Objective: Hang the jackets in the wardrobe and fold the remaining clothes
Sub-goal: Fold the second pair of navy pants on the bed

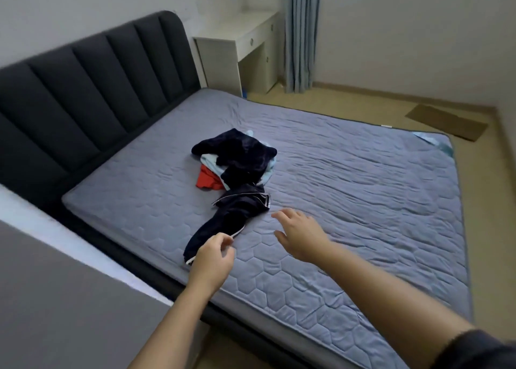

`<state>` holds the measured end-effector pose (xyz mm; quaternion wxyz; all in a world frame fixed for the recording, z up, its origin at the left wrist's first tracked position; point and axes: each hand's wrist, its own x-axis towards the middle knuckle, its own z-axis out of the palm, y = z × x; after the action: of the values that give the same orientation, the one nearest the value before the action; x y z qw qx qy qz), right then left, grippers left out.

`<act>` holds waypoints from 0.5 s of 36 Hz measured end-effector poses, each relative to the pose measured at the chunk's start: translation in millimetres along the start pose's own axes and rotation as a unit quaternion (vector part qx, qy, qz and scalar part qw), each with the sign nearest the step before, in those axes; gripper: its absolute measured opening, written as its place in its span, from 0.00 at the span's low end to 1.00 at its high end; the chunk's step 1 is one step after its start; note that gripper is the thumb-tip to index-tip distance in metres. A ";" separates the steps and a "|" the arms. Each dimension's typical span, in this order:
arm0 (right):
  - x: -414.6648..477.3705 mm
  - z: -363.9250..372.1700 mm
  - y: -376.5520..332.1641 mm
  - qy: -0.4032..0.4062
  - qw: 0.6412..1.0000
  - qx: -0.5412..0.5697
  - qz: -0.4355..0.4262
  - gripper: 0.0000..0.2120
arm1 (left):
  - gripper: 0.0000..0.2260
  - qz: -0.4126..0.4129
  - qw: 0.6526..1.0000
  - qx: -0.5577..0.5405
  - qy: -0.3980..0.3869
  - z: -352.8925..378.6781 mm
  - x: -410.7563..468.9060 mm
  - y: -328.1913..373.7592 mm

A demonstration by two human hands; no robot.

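A small heap of clothes lies in the middle of the grey quilted mattress (349, 201). On top is a dark navy garment (245, 153), over a pale blue one (209, 163) and a red one (205, 181). A dark garment with white stripes (231, 215) trails from the heap toward the near edge of the bed. My left hand (213, 259) hovers over the end of this striped garment, fingers curled and apart, holding nothing. My right hand (300, 234) is stretched out open above the mattress, just right of the striped garment and not touching it.
A black padded headboard (92, 89) runs along the left side of the bed. A white desk (240, 50) stands in the far corner beside a grey-blue curtain (300, 33). Flat cardboard (446, 121) lies on the floor at the right. A grey surface (55, 298) is near left.
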<state>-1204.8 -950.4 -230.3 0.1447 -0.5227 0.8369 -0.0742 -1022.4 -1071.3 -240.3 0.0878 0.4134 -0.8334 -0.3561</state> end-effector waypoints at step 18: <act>192.2 271.8 98.6 -0.171 0.970 0.084 0.152 0.27 | 0.36 -0.141 0.935 0.298 -0.127 172.2 272.5 -199.4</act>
<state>-1281.2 -1071.7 -546.5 0.3382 -0.3808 0.8600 -0.0306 -1148.5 -1267.1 -539.4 -0.1972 0.4848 -0.8389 -0.1495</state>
